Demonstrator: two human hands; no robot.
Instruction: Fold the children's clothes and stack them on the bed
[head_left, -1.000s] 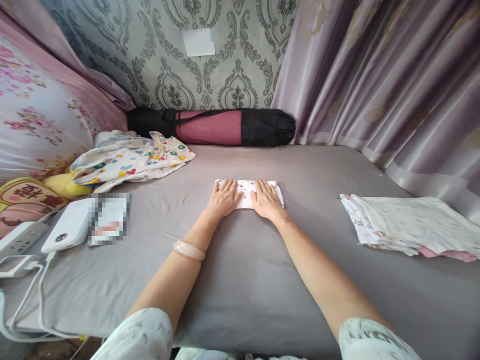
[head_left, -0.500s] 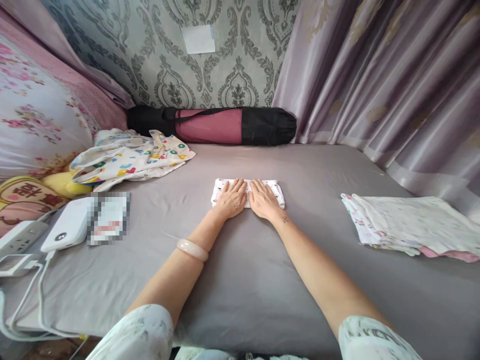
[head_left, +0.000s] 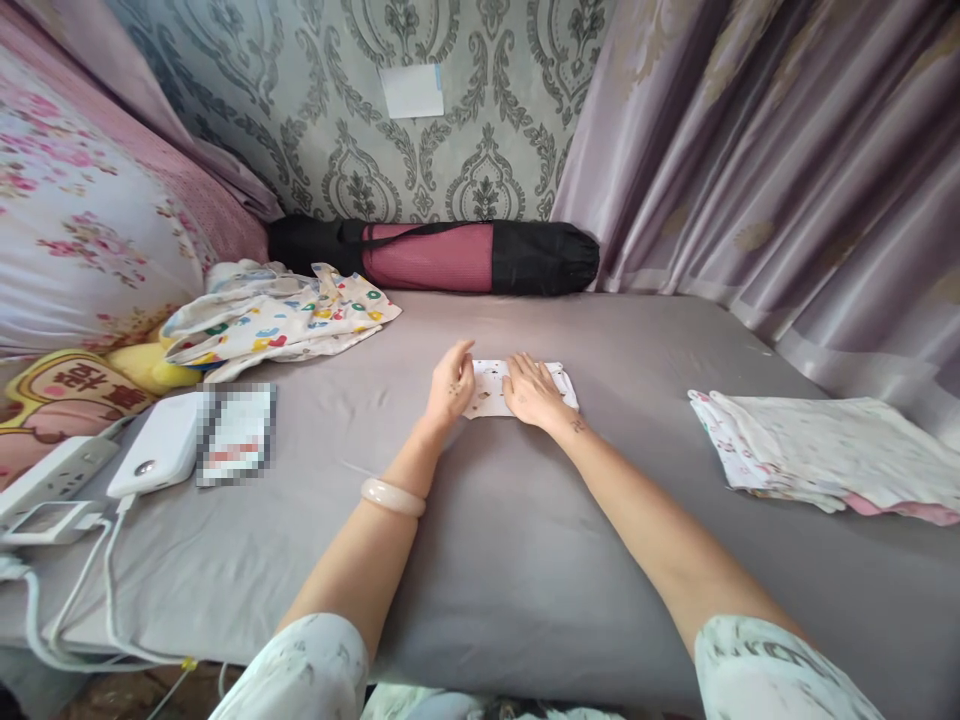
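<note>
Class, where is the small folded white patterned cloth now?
In the head view, the small folded white patterned cloth lies mid-picture on the grey sheet, with the right hand flat on it and the left hand at its left end.

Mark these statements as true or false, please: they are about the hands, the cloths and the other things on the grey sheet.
1. The right hand lies palm down on the small folded cloth. True.
2. The pale bangle is on the right forearm. False: it is on the left forearm.
3. The stack of folded cloths lies to the right of both hands. True.
4. The long pink and black bag stands upright. False: it lies lengthwise along the patterned wall.
5. The left hand touches the crumpled cloth. False: it is at the left side of the small folded cloth.
</note>
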